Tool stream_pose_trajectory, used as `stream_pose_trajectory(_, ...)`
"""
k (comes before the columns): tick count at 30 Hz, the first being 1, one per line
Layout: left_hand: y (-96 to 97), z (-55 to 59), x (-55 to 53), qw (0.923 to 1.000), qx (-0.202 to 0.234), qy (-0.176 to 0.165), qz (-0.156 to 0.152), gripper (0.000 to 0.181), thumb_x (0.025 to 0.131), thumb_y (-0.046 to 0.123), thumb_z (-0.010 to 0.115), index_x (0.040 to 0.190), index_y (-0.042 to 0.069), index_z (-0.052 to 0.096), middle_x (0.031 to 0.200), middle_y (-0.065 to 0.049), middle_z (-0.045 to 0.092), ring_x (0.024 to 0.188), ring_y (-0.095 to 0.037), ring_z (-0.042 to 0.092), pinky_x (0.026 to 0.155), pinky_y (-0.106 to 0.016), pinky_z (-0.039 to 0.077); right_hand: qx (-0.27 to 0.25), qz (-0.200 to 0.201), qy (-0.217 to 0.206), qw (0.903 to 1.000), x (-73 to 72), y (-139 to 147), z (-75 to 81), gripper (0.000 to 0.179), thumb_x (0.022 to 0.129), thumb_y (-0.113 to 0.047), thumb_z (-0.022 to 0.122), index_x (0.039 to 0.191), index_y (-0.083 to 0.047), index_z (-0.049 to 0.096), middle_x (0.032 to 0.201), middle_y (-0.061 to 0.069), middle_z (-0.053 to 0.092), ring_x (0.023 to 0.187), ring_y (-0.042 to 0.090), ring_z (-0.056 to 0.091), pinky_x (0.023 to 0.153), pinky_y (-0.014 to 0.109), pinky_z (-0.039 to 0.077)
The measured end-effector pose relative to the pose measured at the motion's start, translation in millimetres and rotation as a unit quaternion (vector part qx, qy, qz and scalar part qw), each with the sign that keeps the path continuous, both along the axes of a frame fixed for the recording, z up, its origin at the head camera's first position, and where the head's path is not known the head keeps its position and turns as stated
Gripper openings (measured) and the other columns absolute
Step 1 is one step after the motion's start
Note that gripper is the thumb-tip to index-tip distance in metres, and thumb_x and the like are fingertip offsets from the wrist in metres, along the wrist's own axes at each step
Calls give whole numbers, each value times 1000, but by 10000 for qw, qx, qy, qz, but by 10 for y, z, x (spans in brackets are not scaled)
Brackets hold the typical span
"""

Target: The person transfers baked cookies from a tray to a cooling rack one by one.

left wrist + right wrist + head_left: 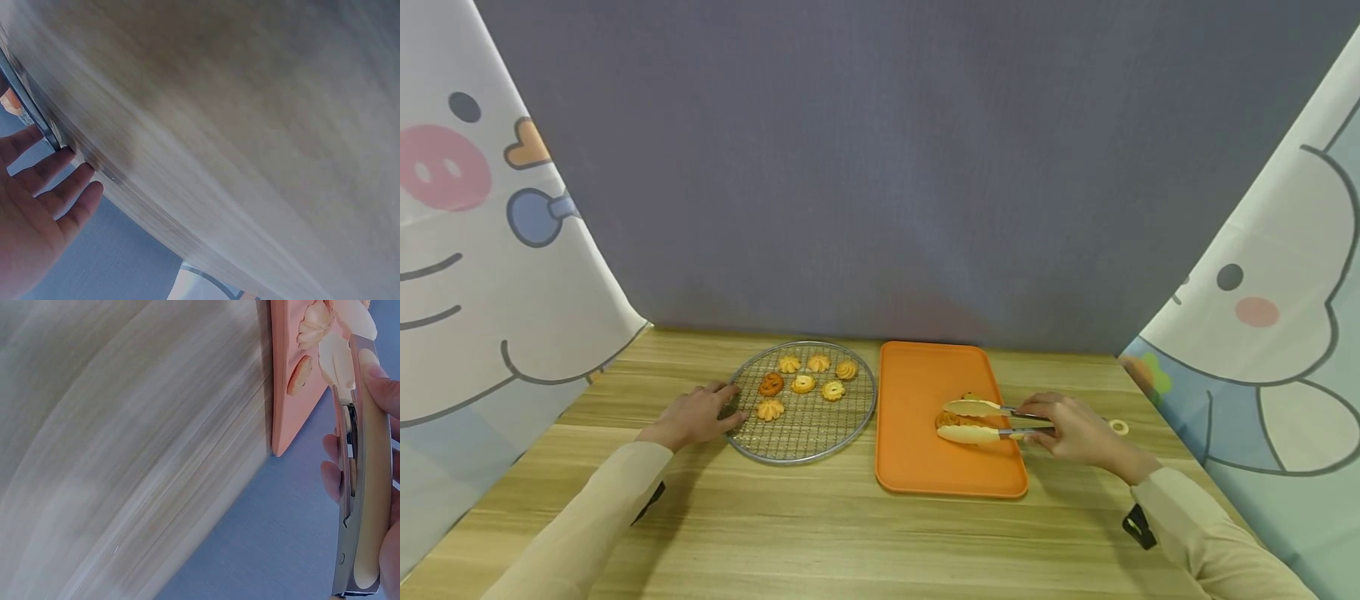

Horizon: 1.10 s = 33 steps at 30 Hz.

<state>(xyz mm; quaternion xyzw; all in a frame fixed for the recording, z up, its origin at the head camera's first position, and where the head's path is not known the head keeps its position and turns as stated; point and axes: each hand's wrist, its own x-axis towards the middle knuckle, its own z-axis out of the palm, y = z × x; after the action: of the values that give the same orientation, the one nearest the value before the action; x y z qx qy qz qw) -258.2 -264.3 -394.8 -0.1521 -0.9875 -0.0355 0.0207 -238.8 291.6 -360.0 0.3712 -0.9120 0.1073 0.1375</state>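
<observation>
On the wooden table lies a round wire cooling rack (820, 437) with several small cookies (802, 383) on it, one browner than the others. My left hand (700, 415) rests at the rack's left rim, its fingers loosely extended; the left wrist view shows the fingertips (84, 172) against the rim. My right hand (1069, 427) grips a pair of tongs (373, 481) with cream-coloured tips. Those tips stand apart around brown cookies (951, 419) on the orange tray (913, 462). Whether they touch a cookie is hard to tell. Cookies also show on the tray in the right wrist view.
The tray stands just right of the rack, with a narrow gap between them. A grey-blue panel (880, 208) rises behind the table (775, 533). Printed cartoon cloths hang at both sides. The tongs' ring end (1118, 427) sticks out behind my right hand.
</observation>
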Motion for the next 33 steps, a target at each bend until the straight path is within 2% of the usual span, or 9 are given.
stream_pose_trajectory(7, 0, 3, 3, 10000, 2, 17, -8, 58, 89, 42, 53, 127, -1, 49, 125, -32, 48, 106, -52, 50, 83, -62, 42, -26, -69, -133, 9999, 0, -5, 1, 33, 74, -14, 75, 103, -1, 67, 101, 10, 65, 68, 7, 58, 56, 23, 47)
stream_pose_trajectory(13, 3, 12, 9, 10000, 11, 20, -22, 58, 89, 42, 53, 128, 0, 49, 126, -31, 47, 107, -52, 49, 84, -62, 42, -65, -94, -65, 9999, -5, -42, 22, 36, 72, -14, 76, 105, -1, 67, 102, 12, 65, 76, 17, 63, 59, 25, 50)
stream_pose_trajectory(19, -1, 5, 6, 10000, 14, 15, -23, 58, 89, 42, 53, 128, 0, 49, 126, -31, 48, 107, -52, 49, 83, -62, 43, -162, -24, -37, 9999, -13, -94, 24, 37, 72, -14, 76, 106, -2, 67, 103, 13, 65, 70, 12, 60, 56, 21, 46)
stream_pose_trajectory(25, 1, 12, 12, 10000, -11, -28, -14, 58, 89, 42, 53, 128, -1, 48, 125, -32, 47, 107, -52, 49, 84, -61, 43, -154, -1, 54, 9999, -39, -180, 12, 37, 73, -16, 76, 107, -5, 68, 105, 10, 65, 83, 18, 63, 63, 28, 50)
stream_pose_trajectory(29, 4, 15, 19, 10000, -12, -60, -1, 58, 89, 43, 53, 128, 0, 48, 126, -32, 47, 107, -51, 49, 85, -61, 42, -167, -33, -60, 9998, -50, -250, 8, 37, 74, -17, 75, 108, -6, 67, 108, 12, 64, 82, 18, 63, 63, 28, 50)
stream_pose_trajectory(33, 1, 4, 11, 10000, 18, -58, 13, 58, 89, 42, 54, 128, 0, 48, 126, -32, 47, 108, -51, 49, 87, -62, 41, -176, -34, -88, 9998, -62, -336, 3, 37, 75, -17, 75, 110, -7, 67, 109, 12, 64, 90, 22, 63, 70, 34, 53)
